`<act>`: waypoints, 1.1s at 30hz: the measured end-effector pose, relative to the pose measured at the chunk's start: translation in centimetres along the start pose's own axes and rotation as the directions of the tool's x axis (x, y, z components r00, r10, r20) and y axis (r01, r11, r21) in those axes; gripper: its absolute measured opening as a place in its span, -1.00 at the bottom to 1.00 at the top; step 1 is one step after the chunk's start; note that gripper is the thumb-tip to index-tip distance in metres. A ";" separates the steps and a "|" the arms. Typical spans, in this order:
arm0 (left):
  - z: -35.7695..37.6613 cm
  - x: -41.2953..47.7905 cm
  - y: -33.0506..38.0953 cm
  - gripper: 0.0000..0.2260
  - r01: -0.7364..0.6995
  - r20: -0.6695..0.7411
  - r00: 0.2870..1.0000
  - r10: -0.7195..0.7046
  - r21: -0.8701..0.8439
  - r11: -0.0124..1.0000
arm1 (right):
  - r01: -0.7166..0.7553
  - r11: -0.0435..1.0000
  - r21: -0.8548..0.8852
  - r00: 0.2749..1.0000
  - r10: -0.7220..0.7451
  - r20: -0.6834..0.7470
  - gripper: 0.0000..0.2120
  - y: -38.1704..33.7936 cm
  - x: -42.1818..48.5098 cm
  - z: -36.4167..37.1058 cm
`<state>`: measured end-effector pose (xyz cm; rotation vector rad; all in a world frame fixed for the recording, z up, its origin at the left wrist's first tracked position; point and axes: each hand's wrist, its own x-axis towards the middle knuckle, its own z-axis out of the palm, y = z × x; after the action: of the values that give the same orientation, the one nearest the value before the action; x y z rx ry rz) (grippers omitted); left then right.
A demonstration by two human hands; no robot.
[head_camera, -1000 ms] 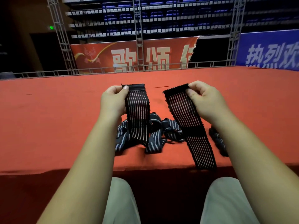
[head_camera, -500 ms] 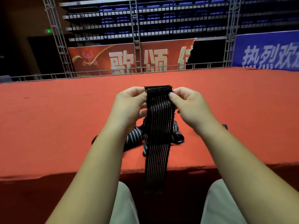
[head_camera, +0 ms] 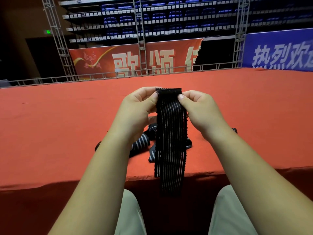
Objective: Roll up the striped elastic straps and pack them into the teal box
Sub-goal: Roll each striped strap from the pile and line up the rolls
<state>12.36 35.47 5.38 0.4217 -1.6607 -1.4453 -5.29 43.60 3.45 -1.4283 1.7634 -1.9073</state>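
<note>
Rows of blue seats rise in the dark hall behind metal trusses, with a red banner and a blue banner hung below them. Nearer, a wide red-covered surface fills the middle of the view, its near edge running across just above the person's knees in pale trousers. One long striped strap hangs upright across the middle of that near edge. Its plain black top end is raised above the surface, and its lower end drops past the edge into the dark gap between the knees. The left hand pinches the strap's top left corner between thumb and curled fingers. The right hand pinches the top right corner likewise, thumb on the side facing the camera. Behind the hanging strap, a loose heap of striped straps lies on the surface close to the near edge, partly hidden by the left forearm and the held strap.
</note>
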 end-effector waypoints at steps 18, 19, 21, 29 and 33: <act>0.5 -0.7 -1.0 -0.80 -0.031 -0.012 0.999 0.030 -0.035 0.999 | -0.043 0.997 0.071 0.999 0.043 0.011 -0.81 -0.1 -0.5 0.1; 0.6 -0.6 -1.1 -0.82 -0.045 -0.041 0.998 0.043 -0.037 0.998 | -0.037 0.997 0.071 0.999 0.036 0.014 -0.81 -0.1 -0.6 0.1; 0.6 -0.5 -1.2 -0.86 -0.064 -0.098 0.993 0.060 -0.040 0.997 | -0.019 0.997 0.072 1.000 0.018 0.015 -0.83 0.0 -0.7 0.1; 0.4 0.2 -1.6 -0.88 -0.062 -0.157 0.987 0.043 -0.115 0.991 | 0.030 0.993 0.111 0.998 -0.036 0.057 -0.87 0.7 -0.8 -0.1; 0.2 0.5 -2.3 -0.92 -0.037 -0.189 0.982 0.019 -0.096 0.995 | 0.047 0.992 0.118 0.996 -0.057 0.076 -0.86 1.0 -1.1 0.1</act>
<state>11.31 34.57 3.49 0.4626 -1.4331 -1.4152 -5.07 44.01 2.04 -1.5002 1.5685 -1.9163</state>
